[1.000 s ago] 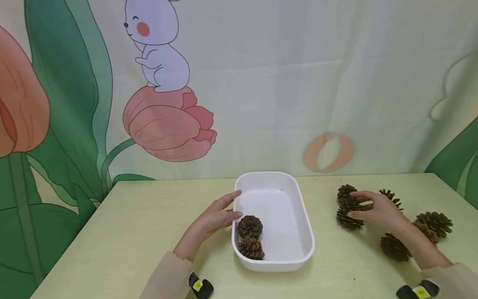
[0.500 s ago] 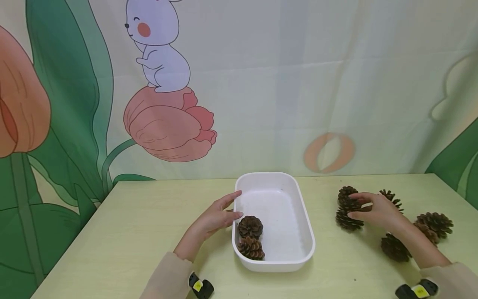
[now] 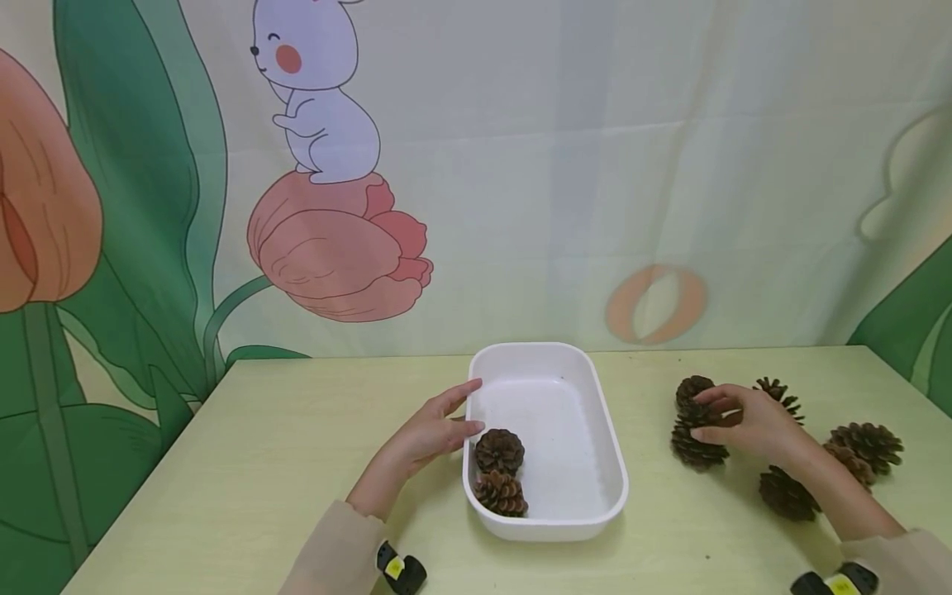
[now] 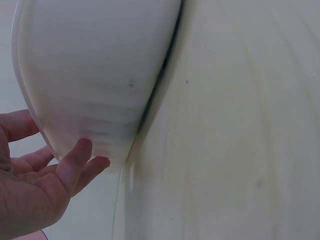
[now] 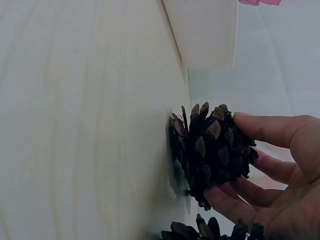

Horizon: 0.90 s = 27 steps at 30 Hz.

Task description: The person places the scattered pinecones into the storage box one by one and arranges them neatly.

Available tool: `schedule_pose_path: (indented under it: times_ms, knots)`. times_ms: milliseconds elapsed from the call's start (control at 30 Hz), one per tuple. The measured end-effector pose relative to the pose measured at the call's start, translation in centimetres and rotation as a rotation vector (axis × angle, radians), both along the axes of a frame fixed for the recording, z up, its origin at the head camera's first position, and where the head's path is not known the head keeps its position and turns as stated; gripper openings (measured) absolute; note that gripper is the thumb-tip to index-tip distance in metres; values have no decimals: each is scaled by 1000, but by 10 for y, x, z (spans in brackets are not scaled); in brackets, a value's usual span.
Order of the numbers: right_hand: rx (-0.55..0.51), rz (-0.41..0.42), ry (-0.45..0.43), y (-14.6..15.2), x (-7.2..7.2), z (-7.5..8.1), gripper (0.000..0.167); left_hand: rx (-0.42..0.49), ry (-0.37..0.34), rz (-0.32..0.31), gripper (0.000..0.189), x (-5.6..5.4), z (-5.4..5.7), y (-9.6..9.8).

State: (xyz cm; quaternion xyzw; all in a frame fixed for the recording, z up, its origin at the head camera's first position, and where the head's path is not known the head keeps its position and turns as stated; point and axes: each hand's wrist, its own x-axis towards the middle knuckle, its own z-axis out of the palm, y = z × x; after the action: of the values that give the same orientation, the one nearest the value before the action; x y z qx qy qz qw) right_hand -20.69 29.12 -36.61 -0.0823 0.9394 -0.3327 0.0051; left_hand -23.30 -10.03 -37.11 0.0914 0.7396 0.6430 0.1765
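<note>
A white tray (image 3: 554,446) stands mid-table with two brown pine cones, one of them upright (image 3: 499,452) and one in front of it (image 3: 501,494), in its near left corner. My left hand (image 3: 427,430) grips the tray's left rim; in the left wrist view, fingers of the left hand (image 4: 37,185) touch its outer wall. To the right, my right hand (image 3: 751,423) holds a dark pine cone (image 3: 697,444) between thumb and fingers. In the right wrist view this pine cone (image 5: 215,145) sits close to the tabletop. Another pine cone (image 3: 693,392) lies just behind it.
Around my right forearm lie more pine cones: one behind the hand (image 3: 777,395), one at the right (image 3: 866,446), one close to the arm (image 3: 788,494), and one partly hidden (image 3: 849,463). A printed curtain (image 3: 521,207) hangs behind the table (image 3: 297,463).
The two pine cones at my right hand have shifted slightly toward me. Its fingers have moved a little with them. My left hand and the tray stay put.
</note>
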Motion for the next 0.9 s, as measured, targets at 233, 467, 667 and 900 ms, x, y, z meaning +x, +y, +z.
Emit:
schedule_pose_path:
  times_ms: [233, 467, 667, 900]
  knots:
    - [-10, 14, 18, -2, 7, 2, 55, -12, 2, 1, 61, 0, 0, 1]
    - [-20, 41, 55, -8, 10, 7, 54, -10, 1, 6, 61, -1, -1, 0]
    - [11, 46, 78, -18, 11, 15, 56, 0, 1, 4, 61, -1, -1, -1]
    - [26, 60, 88, -30, 12, 25, 57, 11, -8, 0, 61, -1, -2, 0]
